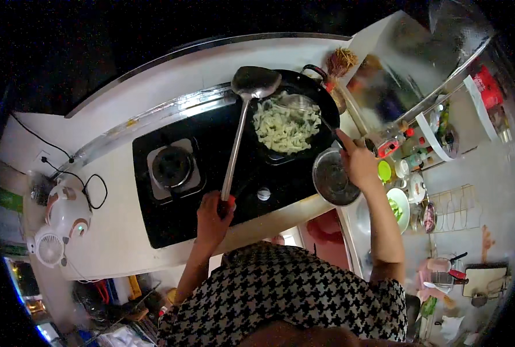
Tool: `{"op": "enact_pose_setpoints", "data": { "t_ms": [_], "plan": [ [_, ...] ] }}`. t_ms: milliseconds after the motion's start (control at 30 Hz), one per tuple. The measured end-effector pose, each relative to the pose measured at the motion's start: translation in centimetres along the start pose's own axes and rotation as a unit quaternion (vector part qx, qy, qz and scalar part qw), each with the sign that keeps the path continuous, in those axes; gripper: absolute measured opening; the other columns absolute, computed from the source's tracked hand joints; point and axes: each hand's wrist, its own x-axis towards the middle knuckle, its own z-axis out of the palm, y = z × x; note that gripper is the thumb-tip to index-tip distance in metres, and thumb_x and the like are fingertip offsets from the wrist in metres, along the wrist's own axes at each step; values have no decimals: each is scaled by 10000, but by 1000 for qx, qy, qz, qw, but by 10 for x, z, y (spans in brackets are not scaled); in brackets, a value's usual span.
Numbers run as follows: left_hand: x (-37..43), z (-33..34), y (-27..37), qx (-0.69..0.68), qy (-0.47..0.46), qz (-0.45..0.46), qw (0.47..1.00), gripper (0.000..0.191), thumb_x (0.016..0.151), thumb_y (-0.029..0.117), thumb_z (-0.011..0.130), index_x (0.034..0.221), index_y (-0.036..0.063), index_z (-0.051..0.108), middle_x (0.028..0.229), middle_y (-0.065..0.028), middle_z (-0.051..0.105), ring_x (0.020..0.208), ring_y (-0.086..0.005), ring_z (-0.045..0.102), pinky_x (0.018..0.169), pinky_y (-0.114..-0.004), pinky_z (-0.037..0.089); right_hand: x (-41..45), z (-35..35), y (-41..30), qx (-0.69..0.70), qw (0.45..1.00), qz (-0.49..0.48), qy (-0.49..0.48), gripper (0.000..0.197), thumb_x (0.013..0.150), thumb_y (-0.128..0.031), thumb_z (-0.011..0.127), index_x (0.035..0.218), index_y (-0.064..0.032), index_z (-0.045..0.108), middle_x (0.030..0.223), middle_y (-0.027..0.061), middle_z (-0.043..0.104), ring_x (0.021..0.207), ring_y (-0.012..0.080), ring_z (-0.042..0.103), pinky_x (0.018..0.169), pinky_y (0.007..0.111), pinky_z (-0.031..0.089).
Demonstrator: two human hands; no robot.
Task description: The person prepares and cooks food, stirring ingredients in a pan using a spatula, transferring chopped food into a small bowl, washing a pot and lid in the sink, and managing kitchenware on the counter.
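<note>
My left hand (212, 219) grips the handle of a long metal wok spatula (238, 143). The spatula's broad head is at the left rim of a black wok (328, 110). Pale green chopped vegetable pieces (285, 130) lie inside the wok. My right hand (360, 167) is closed around the dark handle of a skimmer or ladle (301, 103), whose round metal head is among the pieces at the back of the wok. Just below that hand is a round metal bowl (334, 182) at the cooktop's right edge, partly covered by the hand.
The black gas cooktop (223, 173) has a bare burner (173, 166) on the left and a knob (263, 194) in front. Seasoning bottles (389, 141) and a white bowl of green pieces (397, 208) stand on the right. A white corded appliance (69, 212) and small fan (49, 250) occupy the left.
</note>
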Motion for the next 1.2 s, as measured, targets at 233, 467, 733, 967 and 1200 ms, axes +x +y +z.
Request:
{"op": "enact_pose_setpoints", "data": {
  "t_ms": [233,467,733,967,1200],
  "plan": [
    [0,2,-3,-37,-31,-51,998,325,720,87,706,991,52,529,874,-152,546,741,-343,567,615,-399,482,-13,-5,-19,-28,995,-73,-61,540,785,-46,566,1292,-211,480,960,193,609,767,366,612,627,447,482],
    [1,4,1,-20,-2,-23,1000,293,719,81,703,965,62,546,906,-149,573,760,-333,579,626,-392,491,-66,-100,-3,17,995,-66,-67,487,753,-51,623,1221,-169,554,976,185,625,814,363,614,687,425,491],
    [0,0,4,-51,-38,-92,994,326,698,50,713,982,39,553,886,-144,570,752,-293,596,633,-353,496,-34,-54,-31,-45,995,-9,-88,390,824,-129,578,1213,-148,553,961,198,629,842,368,611,708,448,486],
    [-2,4,3,-18,-12,-46,999,325,718,82,723,990,33,550,879,-146,564,699,-283,608,603,-345,497,-38,-41,-29,-74,988,-52,-127,457,815,-101,551,1267,-147,500,900,197,629,745,370,615,634,449,495],
    [-2,4,-2,16,-11,-12,1000,330,727,91,712,1005,34,544,874,-148,562,715,-312,607,610,-364,500,17,-25,44,-120,992,4,24,428,839,-92,491,1264,-129,456,857,220,630,733,379,626,622,475,495]
  ]
}}
